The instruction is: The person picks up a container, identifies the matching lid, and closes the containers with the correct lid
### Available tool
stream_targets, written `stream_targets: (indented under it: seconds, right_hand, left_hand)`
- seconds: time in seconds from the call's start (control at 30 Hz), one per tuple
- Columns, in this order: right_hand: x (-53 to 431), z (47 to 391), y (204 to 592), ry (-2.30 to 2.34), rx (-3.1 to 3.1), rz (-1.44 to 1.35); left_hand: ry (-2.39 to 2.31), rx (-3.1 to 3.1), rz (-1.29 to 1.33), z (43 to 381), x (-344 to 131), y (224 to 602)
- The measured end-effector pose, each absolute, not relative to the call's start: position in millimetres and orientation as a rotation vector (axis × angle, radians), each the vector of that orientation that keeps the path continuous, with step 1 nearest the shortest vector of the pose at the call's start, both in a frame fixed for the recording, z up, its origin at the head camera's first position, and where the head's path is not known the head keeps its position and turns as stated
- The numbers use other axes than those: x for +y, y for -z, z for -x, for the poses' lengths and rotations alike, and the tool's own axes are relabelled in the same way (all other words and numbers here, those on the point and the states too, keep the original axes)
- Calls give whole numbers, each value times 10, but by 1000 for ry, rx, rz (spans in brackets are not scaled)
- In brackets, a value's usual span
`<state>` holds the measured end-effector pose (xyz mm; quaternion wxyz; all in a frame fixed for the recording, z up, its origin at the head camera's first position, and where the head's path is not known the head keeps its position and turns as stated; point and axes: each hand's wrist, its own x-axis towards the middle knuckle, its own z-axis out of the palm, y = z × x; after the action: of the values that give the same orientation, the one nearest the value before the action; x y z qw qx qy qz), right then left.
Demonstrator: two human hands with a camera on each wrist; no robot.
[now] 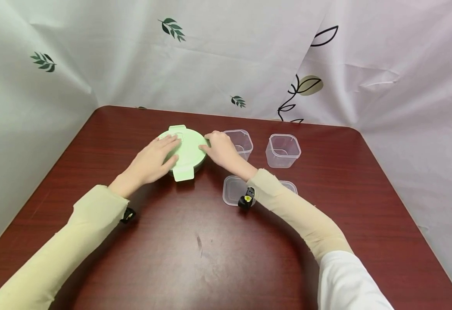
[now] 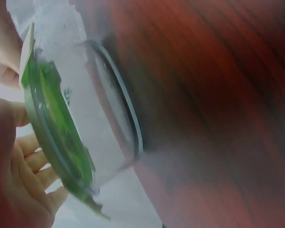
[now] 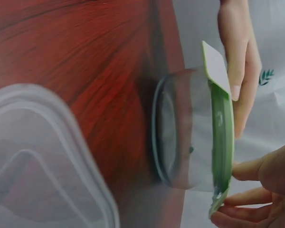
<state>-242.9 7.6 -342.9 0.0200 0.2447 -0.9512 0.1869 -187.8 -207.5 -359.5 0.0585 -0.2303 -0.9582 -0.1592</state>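
A round clear container (image 3: 185, 133) with a pale green lid (image 1: 191, 148) stands upright on the table. My left hand (image 1: 152, 159) lies on the lid's left part, fingers extended and thumb apart. At the lid's right edge is my right hand (image 1: 223, 150). In the right wrist view, the thumb of my right hand (image 3: 275, 185) touches the lid's top while its bent fingers hold the flap (image 3: 218, 204) at the edge. The near flap (image 1: 183, 173) sticks outward. Its counterpart, the far flap (image 1: 177, 128), also juts out.
Two clear square tubs stand to the right, one tub (image 1: 243, 140) partly behind my right hand and another tub (image 1: 283, 150) farther right. Nearer lie two flat clear lids, the left lid (image 1: 231, 191) and the right lid (image 1: 289, 186), partly covered by my right arm. A patterned curtain (image 1: 218, 64) hangs behind the table.
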Motion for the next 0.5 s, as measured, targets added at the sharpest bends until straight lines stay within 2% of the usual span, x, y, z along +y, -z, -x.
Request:
stream_targets:
  seconds: [0.5]
  right_hand:
    - [24, 2397, 3379, -588, -3000, -732]
  left_hand:
    - [412, -2919, 761, 1880, -1937, 3728]
